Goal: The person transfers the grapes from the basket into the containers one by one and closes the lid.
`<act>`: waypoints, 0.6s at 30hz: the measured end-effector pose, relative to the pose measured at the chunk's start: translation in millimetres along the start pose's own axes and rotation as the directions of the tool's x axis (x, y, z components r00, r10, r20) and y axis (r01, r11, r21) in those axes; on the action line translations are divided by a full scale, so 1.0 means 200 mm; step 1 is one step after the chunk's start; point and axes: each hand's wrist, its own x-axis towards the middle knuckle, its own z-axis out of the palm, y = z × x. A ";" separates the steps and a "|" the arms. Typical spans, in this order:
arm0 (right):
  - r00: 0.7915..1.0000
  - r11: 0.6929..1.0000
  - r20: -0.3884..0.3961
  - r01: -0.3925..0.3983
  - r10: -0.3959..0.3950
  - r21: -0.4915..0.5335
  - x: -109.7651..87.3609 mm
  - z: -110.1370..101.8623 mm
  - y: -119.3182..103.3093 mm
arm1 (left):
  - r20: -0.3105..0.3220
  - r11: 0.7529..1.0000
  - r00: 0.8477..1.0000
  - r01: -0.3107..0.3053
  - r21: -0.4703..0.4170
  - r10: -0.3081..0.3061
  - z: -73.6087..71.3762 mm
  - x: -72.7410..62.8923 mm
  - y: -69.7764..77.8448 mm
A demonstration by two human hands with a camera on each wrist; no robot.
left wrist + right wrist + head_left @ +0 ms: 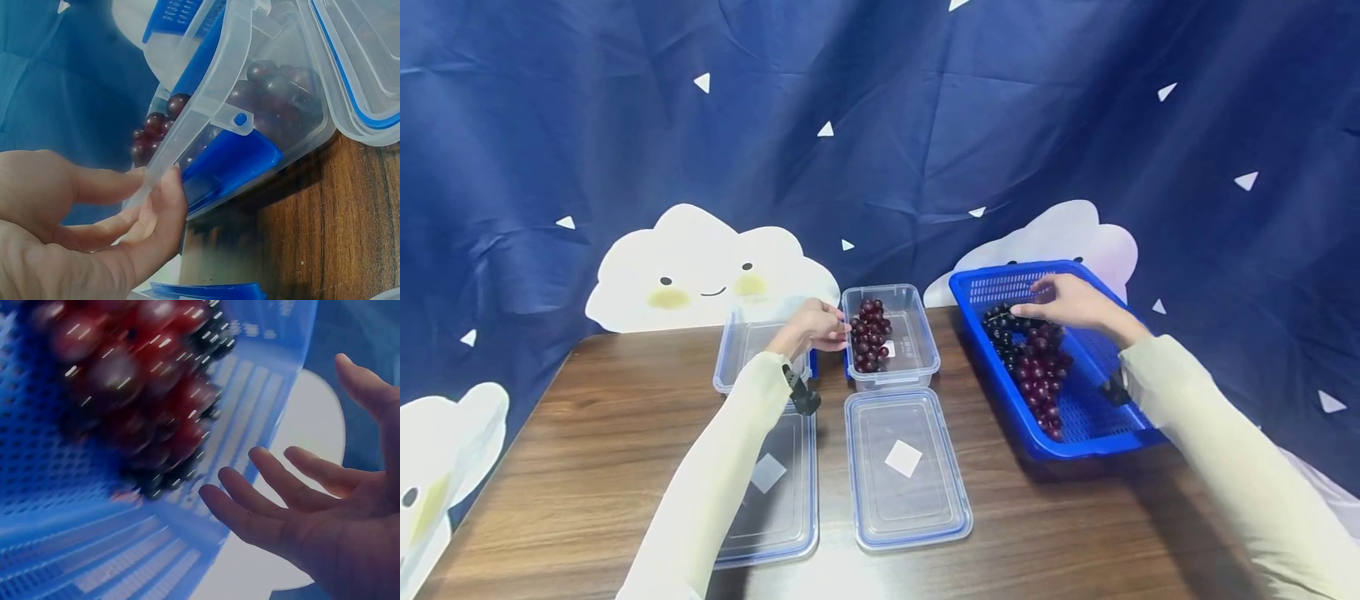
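Note:
My left hand (820,325) pinches the left rim of a clear plastic food container (913,329) between thumb and fingers. Inside that container, along its left side, lies a bunch of dark red grapes (869,342). Over the far part of a blue plastic basket (1093,404), my right hand (1066,302) hovers with its fingers spread and nothing in its grasp, as the right wrist view (300,506) shows. Below it, the basket holds a bunch of red grapes (1043,379) and black grapes (1000,327) beside and partly under them.
A second clear container (735,354) stands left of the first, partly behind my left hand. Two clear lids with blue seals, one on the right (910,508) and one on the left (778,521), lie on the wooden table (625,417). A blue cloth (880,167) hangs behind.

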 end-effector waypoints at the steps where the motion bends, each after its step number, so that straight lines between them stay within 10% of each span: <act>1: 1.000 1.000 -0.001 -0.012 0.012 0.004 -0.01 0.00 0.03 | 0.002 1.000 1.000 0.000 -0.002 0.000 0.00 0.00 0.00; 18: 0.993 0.994 0.030 -0.111 0.110 0.014 0.19 0.11 0.34 | -0.009 1.000 1.000 0.012 0.001 -0.012 0.00 -0.01 0.01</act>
